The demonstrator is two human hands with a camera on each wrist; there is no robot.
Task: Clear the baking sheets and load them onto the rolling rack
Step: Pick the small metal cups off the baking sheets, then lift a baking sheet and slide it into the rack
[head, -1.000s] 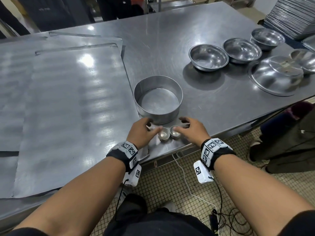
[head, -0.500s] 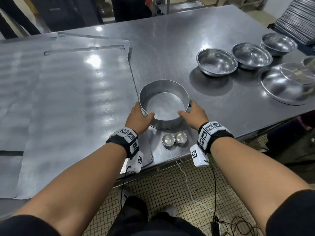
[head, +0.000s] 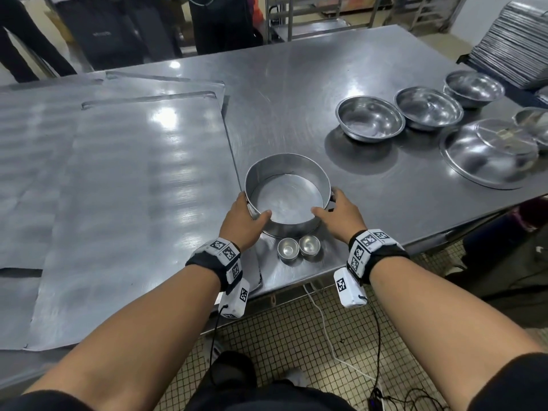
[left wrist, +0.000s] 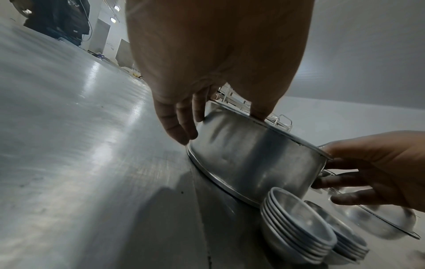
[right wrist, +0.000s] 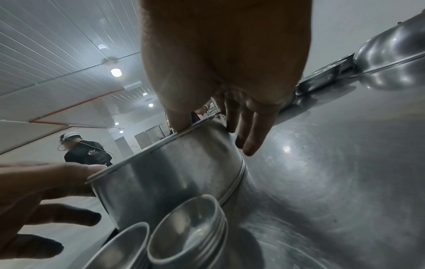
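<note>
A round metal cake pan (head: 287, 193) stands on the steel table just right of the flat baking sheets (head: 118, 185). My left hand (head: 247, 216) grips its left wall, thumb hooked over the rim (left wrist: 260, 116) and fingers (left wrist: 177, 127) outside. My right hand (head: 335, 215) grips the right wall the same way, thumb on the rim (right wrist: 181, 125). Two small stacks of metal cups (head: 299, 247) sit by the table's front edge, just below the pan (left wrist: 257, 162) (right wrist: 165, 174).
Three steel bowls (head: 370, 118) line the right side, with a large flat lid (head: 489, 152) beside them. A stack of trays (head: 516, 46) stands at the far right. People in dark clothes stand behind the table. A metal rack (head: 296, 13) is beyond.
Both hands left the small cups at the table edge and moved up to the round pan, taking hold of its two sides. The cups stay where they were set.
</note>
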